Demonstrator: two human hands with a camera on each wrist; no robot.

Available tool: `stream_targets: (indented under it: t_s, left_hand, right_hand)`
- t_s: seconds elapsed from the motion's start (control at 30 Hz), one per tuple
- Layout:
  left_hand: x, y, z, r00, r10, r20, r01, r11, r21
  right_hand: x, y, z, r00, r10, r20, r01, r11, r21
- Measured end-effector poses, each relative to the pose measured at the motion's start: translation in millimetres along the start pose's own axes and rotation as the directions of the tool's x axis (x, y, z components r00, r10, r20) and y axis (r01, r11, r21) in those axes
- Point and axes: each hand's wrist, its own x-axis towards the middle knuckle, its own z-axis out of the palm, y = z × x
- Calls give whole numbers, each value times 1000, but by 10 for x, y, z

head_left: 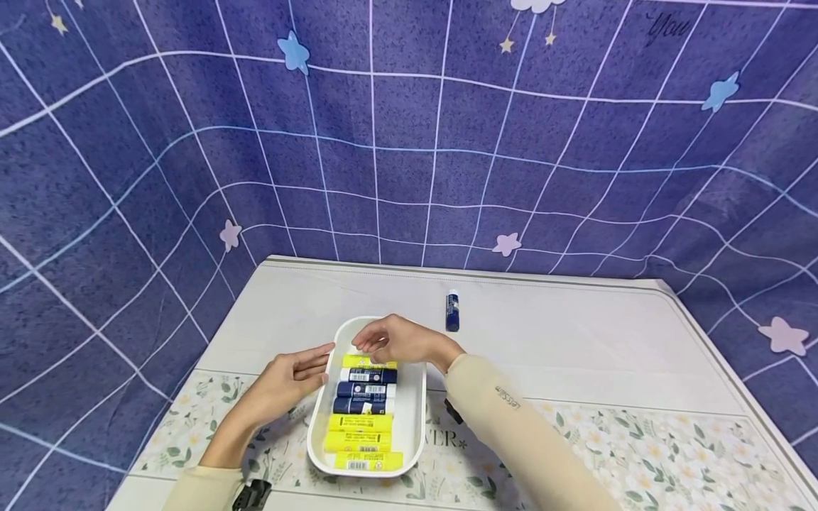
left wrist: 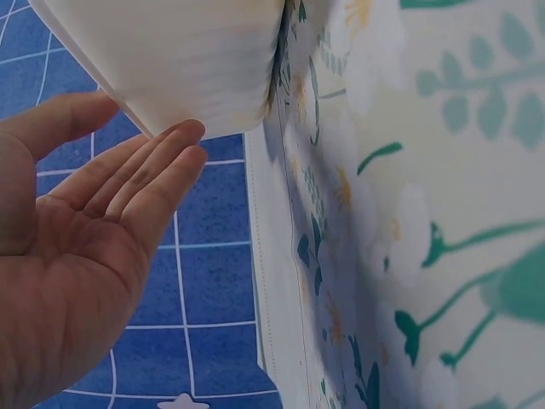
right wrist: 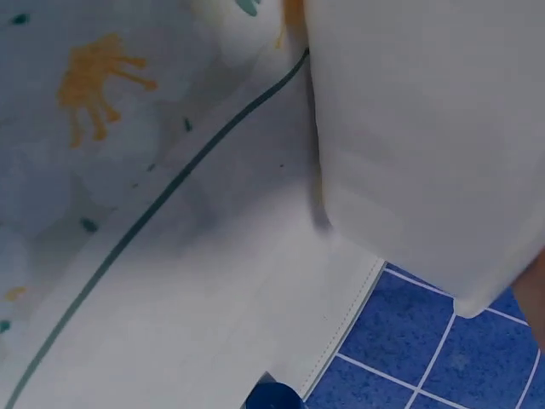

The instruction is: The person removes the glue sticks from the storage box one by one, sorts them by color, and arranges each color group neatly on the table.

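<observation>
7 glue sticks [head_left: 361,406] in white tray [head_left: 410,419]

L hand [head_left: 287,380]: fingers extended, tips touching tray's L rim. R hand [head_left: 399,341]: above tray's far end, fingers loosely bent, nothing visibly held; partly hides farthest yellow stick [head_left: 351,360]. Label txt mostly too small to read. Loose navy stick [head_left: 452,312] lies near tray's far R side, apart. R-wrist cam: mostly tray's outer wall; blue rounded end [right wrist: 272,396] cut off, can't ID.
</observation>
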Motion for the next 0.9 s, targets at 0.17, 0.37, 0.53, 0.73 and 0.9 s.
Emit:
stream_targets:
  t_s: [0.17,0.37,0.53,0.73,0.9]
  left_hand:
    - [2,-9,-3,1000,0,-1,0,1000,-10]
    - [-1,-7,0,1000,3,9,-2,999,-37]
    - [-3,4,3,1000,-3,11,3,999,-37]
    - [2,22,-4,1000,-9,6,9,999,-32]
    - [0,16,7,1000,-15,13,16,999,-39]
  right_hand:
    - [66,-10,19,999,45,-26,-48,991,-126]
    - [126,1,60,991,112,-71,-129,940,-317]
    - [132,-9,100,987,141,-73,-157,929,-334]
    - [139,-21,116,985,151,-77,-168,939,-299]
    - [138,-13,107,979,185,-86,-202,939,-279]
